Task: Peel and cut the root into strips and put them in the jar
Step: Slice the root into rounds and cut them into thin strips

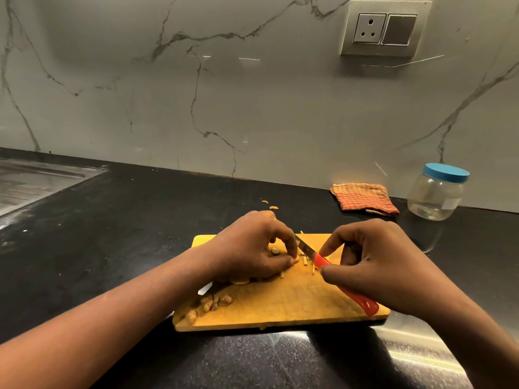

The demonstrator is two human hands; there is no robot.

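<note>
Lying near the front edge of the black counter (112, 248), a yellow cutting board (280, 307) holds the work. The left hand (250, 248) sits on the middle of the board with its fingers curled down, pinching a small piece of root (293, 261). The right hand (373, 265) grips a knife (320, 261) by its red handle, fingers wrapped round it. The blade points at the left fingertips. A few thin yellow strips (313, 269) lie on the board just beside the blade. Brown peels (213, 301) sit at the board's front left corner. The jar (434, 195) stands at the back right of the counter by the wall, well apart from the board, with its blue lid (446, 172) on. An orange cloth (365, 199) lies just left of the jar.
</note>
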